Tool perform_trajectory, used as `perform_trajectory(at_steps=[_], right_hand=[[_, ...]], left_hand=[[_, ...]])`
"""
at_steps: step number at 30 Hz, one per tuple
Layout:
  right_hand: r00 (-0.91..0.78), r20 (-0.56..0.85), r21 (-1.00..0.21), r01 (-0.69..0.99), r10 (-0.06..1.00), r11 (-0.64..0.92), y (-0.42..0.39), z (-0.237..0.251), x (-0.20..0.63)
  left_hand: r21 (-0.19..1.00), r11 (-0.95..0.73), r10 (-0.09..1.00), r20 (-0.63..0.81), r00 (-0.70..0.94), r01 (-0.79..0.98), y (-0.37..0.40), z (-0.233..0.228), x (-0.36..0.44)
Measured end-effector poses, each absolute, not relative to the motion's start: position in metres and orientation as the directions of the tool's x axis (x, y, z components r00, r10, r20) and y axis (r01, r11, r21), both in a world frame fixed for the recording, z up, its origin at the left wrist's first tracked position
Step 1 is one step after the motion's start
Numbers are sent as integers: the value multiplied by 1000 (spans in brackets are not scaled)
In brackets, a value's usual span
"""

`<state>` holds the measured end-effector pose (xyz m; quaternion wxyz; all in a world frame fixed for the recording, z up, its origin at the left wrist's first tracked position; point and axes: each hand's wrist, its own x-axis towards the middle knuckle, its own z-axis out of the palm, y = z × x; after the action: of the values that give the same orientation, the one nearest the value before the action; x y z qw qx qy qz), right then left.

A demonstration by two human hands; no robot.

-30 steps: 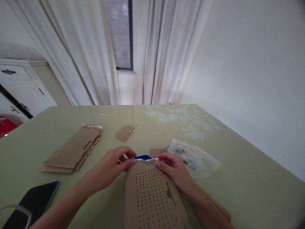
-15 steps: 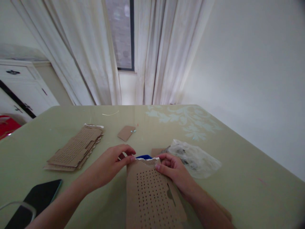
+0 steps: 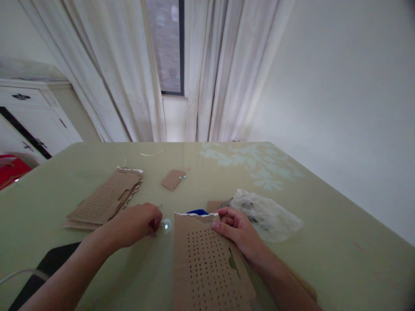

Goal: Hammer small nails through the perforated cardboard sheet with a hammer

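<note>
left hand [image 3: 138, 222] off perforated card [image 3: 209, 263], right hand [image 3: 238, 231] still holding

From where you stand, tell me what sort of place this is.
Most likely a room in a home, used for hand piecework. A green table with a floral print stands by a curtained window, with a white cabinet at the left. Perforated cardboard sheets lie stacked on the table.

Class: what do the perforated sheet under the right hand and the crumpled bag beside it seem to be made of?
Perforated sheet: likely matte brown cardboard, stiff, flat, with a torn pale top edge. Bag: probably thin clear plastic film, wrinkled, glossy and see-through.
</note>
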<state>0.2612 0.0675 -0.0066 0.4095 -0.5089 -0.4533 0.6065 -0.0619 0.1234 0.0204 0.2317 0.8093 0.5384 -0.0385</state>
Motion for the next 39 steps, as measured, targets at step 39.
perform_trajectory(at_steps=[39], right_hand=[[-169,-207,-977,-16,964,-212,68,-3,260]], left_hand=[[779,-388,791,7,611,493,101,56,-11]])
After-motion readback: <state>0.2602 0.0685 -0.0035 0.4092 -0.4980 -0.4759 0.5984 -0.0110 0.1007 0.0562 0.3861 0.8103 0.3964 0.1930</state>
